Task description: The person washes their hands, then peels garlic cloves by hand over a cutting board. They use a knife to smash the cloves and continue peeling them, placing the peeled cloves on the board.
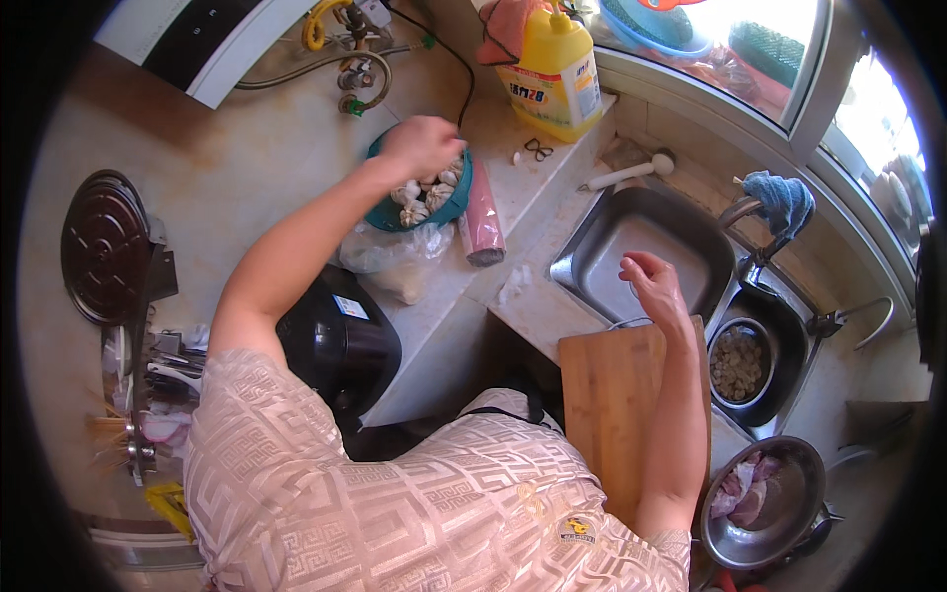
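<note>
My left hand point(423, 148) is over a teal plastic basket point(460, 203) of garlic bulbs point(438, 197). Its fingers point down at the far rim; motion blur and the back of the hand hide whether they hold anything. Above the near edge of the larger steel sink basin point(629, 244) hovers my right hand point(655, 288), with nothing seen in it and its fingers loosely bent, the thumb apart. Below that forearm lies a wooden cutting board point(607, 414), partly covered by the arm.
Beside the basket are a pink plastic-film roll point(484, 214) and a clear plastic bag point(403, 259). A yellow detergent jug point(551, 81) stands behind. A bowl of pale pieces point(740, 362) sits in the small basin. Raw meat point(747, 488) lies in a steel bowl point(795, 510).
</note>
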A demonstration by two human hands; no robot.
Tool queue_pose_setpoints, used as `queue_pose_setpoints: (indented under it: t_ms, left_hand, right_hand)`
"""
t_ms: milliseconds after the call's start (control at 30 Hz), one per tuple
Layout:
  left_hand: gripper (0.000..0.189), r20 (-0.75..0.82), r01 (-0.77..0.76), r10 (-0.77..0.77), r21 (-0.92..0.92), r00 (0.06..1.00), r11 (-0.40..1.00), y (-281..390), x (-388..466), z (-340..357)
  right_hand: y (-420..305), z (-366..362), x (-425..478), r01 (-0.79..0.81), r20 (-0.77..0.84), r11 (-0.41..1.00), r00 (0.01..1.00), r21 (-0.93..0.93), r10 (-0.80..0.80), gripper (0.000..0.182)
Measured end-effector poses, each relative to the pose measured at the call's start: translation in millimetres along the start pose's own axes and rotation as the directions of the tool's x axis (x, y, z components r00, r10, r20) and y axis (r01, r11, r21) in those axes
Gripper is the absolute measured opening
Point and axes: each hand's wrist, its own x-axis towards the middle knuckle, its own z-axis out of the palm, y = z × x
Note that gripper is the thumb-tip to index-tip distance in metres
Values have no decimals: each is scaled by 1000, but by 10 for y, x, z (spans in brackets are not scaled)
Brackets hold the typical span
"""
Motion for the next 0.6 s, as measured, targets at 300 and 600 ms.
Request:
queue_pose_setpoints:
  t_ms: [300,600]
  left_hand:
    - [39,-137,92,-90,9,986,996,-1170,-207,435]
    - [33,-65,78,-81,-46,995,996,-897,-54,669]
  right_hand:
    - [503,79,-291,-81,-161,848,987,-523,-5,41]
    - [350,149,-681,-55,-42,912,998,-406,41,40]
